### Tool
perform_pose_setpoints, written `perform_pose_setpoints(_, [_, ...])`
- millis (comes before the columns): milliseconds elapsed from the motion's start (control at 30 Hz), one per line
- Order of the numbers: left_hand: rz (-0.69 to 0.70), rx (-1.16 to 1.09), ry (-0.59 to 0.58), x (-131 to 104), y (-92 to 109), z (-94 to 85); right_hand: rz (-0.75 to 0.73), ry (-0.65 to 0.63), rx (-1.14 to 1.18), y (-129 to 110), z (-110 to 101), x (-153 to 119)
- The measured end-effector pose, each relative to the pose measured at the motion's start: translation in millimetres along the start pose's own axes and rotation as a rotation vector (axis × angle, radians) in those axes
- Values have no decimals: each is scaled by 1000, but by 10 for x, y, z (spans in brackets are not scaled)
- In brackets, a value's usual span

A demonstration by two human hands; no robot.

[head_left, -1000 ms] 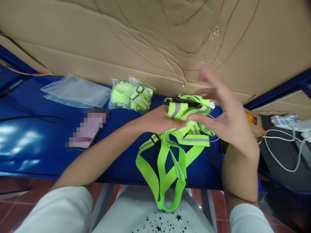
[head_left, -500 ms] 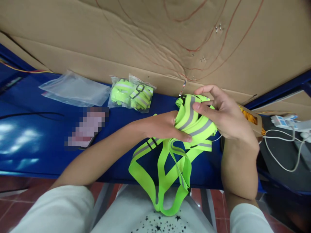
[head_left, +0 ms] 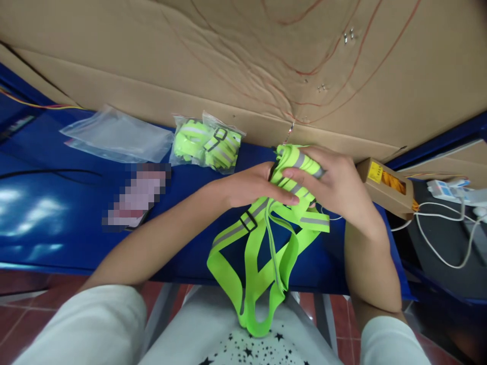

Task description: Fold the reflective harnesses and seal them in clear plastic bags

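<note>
A neon green reflective strap bundle (head_left: 299,175) with grey stripes is folded between both hands. My left hand (head_left: 262,187) grips its left side, thumb across the front. My right hand (head_left: 329,177) wraps round its right side, thumb pressed on the front and the other fingers mostly hidden behind it. Loose green straps (head_left: 253,258) hang from the bundle over the blue table's front edge to the white shirt. A black buckle (head_left: 248,221) sits on one strap just below my left hand.
On the blue table (head_left: 87,203) lie clear plastic bags (head_left: 117,134), bagged green straps (head_left: 209,144) and a pixelated flat object (head_left: 139,195). A cardboard box (head_left: 386,185) with orange contents stands right, near white cables (head_left: 437,258). A cardboard panel (head_left: 190,66) rises behind.
My right hand has closed further round the bundle and moved slightly left. The bundle looks more compact. The buckled strap has shifted a little right, and the cardboard box shows more fully.
</note>
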State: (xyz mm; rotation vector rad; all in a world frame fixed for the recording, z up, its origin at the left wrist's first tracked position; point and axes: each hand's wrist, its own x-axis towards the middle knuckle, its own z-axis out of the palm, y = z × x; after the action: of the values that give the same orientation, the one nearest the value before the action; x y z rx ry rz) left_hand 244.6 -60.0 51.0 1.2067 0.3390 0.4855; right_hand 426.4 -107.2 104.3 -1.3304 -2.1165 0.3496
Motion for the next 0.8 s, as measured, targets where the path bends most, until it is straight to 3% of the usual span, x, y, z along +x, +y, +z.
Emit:
perform_pose_setpoints(100, [-90,-94,-164,25,-46,2,127,178,77,33,-76,7])
perform_pose_setpoints(200, [-114,45,-346,18,-14,18,248,344,329,59,-187,-19])
perform_pose_setpoints(267, [-81,166,-415,3,20,34,328,323,546,86,-245,-38])
perform_pose_setpoints(333, [-59,230,-436,-13,37,56,406,196,725,119,-274,-44])
perform_pose_setpoints(433, [-39,253,-406,-39,36,88,467,27,860,169,-249,-21])
perform_pose_setpoints(533, [-4,282,-331,-69,62,101,446,-3,847,203,-175,20])
perform_pose_setpoints(600, [32,317,-260,-86,106,96,406,-45,769,213,-134,31])
perform_pose_setpoints(733, [114,381,-114,-89,191,81,282,-263,660,193,-120,-4])
perform_pose_setpoints(800, [138,398,-68,-80,203,76,193,-254,553,160,-119,-26])
